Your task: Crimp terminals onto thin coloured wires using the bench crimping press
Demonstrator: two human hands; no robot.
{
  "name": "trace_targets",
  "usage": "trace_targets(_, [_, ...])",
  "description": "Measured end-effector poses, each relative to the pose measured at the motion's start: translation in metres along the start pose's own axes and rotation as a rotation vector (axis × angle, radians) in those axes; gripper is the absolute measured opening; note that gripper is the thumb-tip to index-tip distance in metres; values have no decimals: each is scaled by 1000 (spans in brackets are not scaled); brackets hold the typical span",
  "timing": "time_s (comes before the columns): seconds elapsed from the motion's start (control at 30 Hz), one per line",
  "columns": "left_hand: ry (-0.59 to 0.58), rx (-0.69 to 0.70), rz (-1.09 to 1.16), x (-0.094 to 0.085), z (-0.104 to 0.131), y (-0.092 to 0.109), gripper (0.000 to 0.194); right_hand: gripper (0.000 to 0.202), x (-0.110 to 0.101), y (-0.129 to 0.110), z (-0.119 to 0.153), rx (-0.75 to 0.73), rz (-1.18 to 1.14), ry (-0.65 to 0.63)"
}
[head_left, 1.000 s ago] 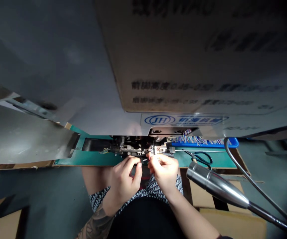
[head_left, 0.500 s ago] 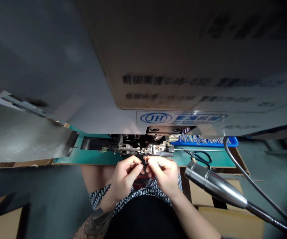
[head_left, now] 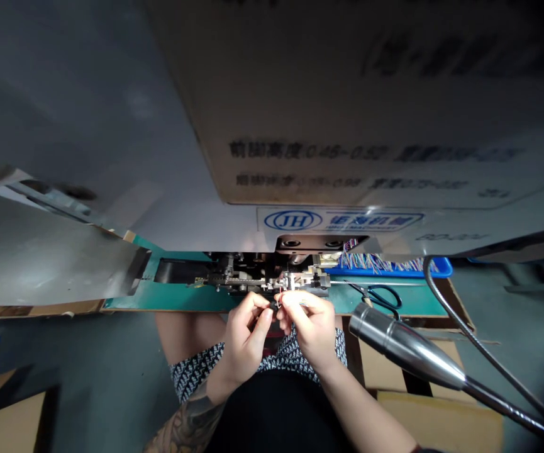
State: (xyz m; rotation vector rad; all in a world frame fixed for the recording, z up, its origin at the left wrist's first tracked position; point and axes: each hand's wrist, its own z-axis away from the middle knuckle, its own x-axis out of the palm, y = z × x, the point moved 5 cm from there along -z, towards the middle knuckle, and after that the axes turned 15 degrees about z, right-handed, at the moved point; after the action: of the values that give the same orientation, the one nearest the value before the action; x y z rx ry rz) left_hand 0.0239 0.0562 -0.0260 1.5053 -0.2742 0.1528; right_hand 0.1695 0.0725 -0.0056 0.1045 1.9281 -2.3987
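Head view: thin wires (head_left: 280, 299) sit at the fingertips, just in front of the machine's metal mechanism (head_left: 295, 279). Right hand (head_left: 313, 324) pinches them; left hand (head_left: 244, 340) has thumb and finger close together beside the ends, can't tell if it's gripping anything. Best handling, my read: light pinch near the tips, strands separated and straight, no tugging, fingertips clear of moving parts. Lamp (head_left: 408, 349) is off to the right.

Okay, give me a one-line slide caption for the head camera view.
Left hand and right hand pinch thin wires before a JH-labelled machine, scissors nearby.
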Motion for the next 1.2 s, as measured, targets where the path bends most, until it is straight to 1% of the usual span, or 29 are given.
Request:
trace_targets(0.07, [13, -58, 29, -2, 1, -3, 23, 27, -4, -1, -2, -55, 64, 2])
trace_targets(0.2, [-15, -211, 96, -7, 2, -5, 27, 18, -15, -9, -7, -309, 291, -11])
trace_targets(0.3, [-34, -237, 104, -8, 2, -1, 29, 10, -21, -13, -8, -462, 402, -23])
trace_targets(0.37, [-34, -225, 102, -8, 2, 0, 29, 10, -22, -14, -7, -496, 457, -10])
trace_targets(0.43, [-33, -210, 104, -6, 2, -1, 28, 12, -21, -14, -5, -456, 455, 37])
trace_targets(0.5, [-26, -170, 79, -4, 2, -3, 26, 16, -19, -10, -3, -342, 353, 91])
trace_targets(0.6, [-9, -45, -41, -1, 2, -2, 22, 24, -11, -1, -1, -129, 150, 120])
trace_targets(0.67, [5, 72, -154, 2, 1, 3, 19, 27, -7, 1, -1, -66, 95, 143])
trace_targets(0.73, [17, 179, -253, 4, 1, 8, 17, 28, -5, -1, -2, -51, 86, 165])
trace_targets(0.8, [31, 243, -321, 4, 0, 12, 14, 31, -4, -3, -4, -46, 81, 160])
trace_targets(1.0, [72, 316, -418, 2, -1, 18, 11, 39, -1, -5, -9, -67, 103, 131])
trace_targets(1.2, [85, 357, -489, 2, 1, 19, 10, 33, 0, -1, -8, -69, 73, 155])
